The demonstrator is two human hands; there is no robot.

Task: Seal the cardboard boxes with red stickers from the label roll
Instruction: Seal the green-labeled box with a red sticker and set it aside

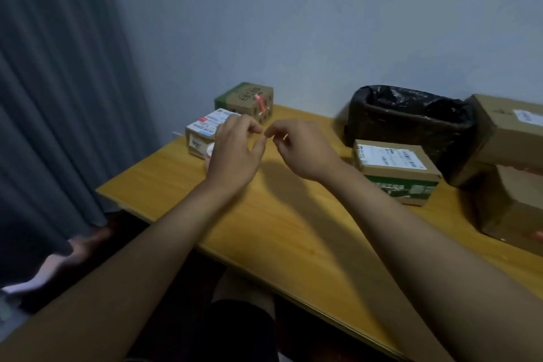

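Note:
My left hand point(235, 153) and my right hand point(302, 153) hover above the wooden table point(293, 238), fingers curled, their thumb and index tips almost meeting at mid-table. Nothing red shows between the fingertips, so I cannot tell whether they pinch a sticker. The label roll point(210, 153) peeks out behind my left hand. Beside it lies a cardboard box with a white shipping label point(201, 131). Behind that, a green-printed box point(246, 98) carries a red sticker point(259, 103) over its top edge. Another labelled box point(393, 169) sits right of my right hand.
A bin lined with a black bag point(411, 120) stands at the back right. Two large cardboard boxes point(511, 138) are stacked at the far right. A grey curtain point(58, 97) hangs on the left, and the table's near edge runs diagonally.

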